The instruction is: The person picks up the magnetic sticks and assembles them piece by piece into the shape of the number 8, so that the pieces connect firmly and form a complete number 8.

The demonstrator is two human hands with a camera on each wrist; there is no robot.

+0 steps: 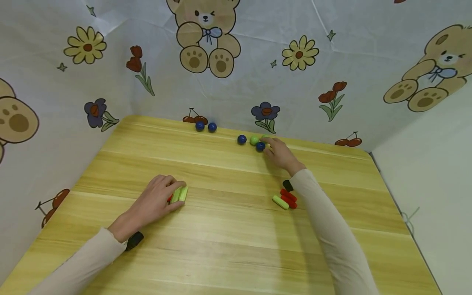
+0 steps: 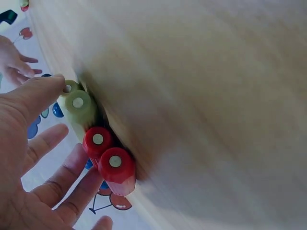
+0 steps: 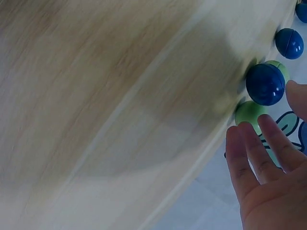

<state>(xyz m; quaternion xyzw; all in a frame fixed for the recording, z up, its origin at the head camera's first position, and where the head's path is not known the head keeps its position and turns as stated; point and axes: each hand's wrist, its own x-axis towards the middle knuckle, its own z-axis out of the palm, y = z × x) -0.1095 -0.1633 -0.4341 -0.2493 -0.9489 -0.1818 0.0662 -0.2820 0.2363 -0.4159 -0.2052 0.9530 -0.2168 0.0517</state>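
My left hand [image 1: 156,200] lies over a small row of sticks on the left of the table. Two light green sticks [image 2: 79,108] and two red sticks [image 2: 116,167] lie side by side, with silver dots on their ends. The thumb tip touches the outermost green stick; the other fingers spread loosely behind the row. At the table's far edge, my right hand [image 1: 282,155] reaches to the balls, fingers fairly straight. Its thumb is close to a dark blue ball [image 3: 265,84], and its fingertips are right at a green ball [image 3: 249,113]. Another green ball [image 1: 254,140] sits beside them.
More blue balls [image 1: 200,126] stand along the far edge, below a bear-print cloth [image 1: 228,94]. Under the right forearm lie red sticks [image 1: 289,198], a green stick [image 1: 280,202] and a black object [image 1: 288,185]. A white wall [image 1: 435,172] borders the right side.
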